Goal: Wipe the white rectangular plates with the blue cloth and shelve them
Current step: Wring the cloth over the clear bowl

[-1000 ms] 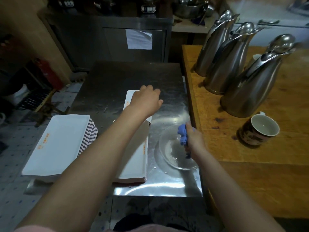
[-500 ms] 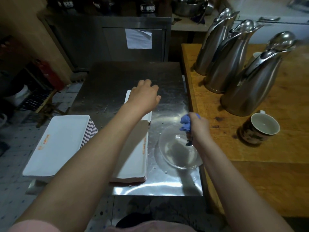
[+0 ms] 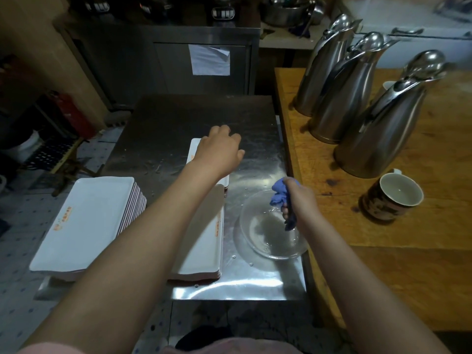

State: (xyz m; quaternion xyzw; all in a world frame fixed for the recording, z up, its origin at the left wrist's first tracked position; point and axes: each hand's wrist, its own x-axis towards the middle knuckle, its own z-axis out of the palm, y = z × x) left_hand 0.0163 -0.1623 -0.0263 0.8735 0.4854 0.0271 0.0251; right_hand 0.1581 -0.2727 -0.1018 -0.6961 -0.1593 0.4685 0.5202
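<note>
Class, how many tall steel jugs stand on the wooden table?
3. The back jug, the middle jug and the nearest jug stand in a diagonal row on the wooden table, the nearest beside a mug. More could hide behind them.

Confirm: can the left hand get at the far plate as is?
Likely yes. The left hand is right over the far plate, with nothing between them or on the plate's visible part. Whether the grip has closed isn't visible.

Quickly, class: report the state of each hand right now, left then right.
Left hand: over the far white plate, grip cannot be told.
Right hand: closed, holding the blue cloth over the glass bowl.
</note>
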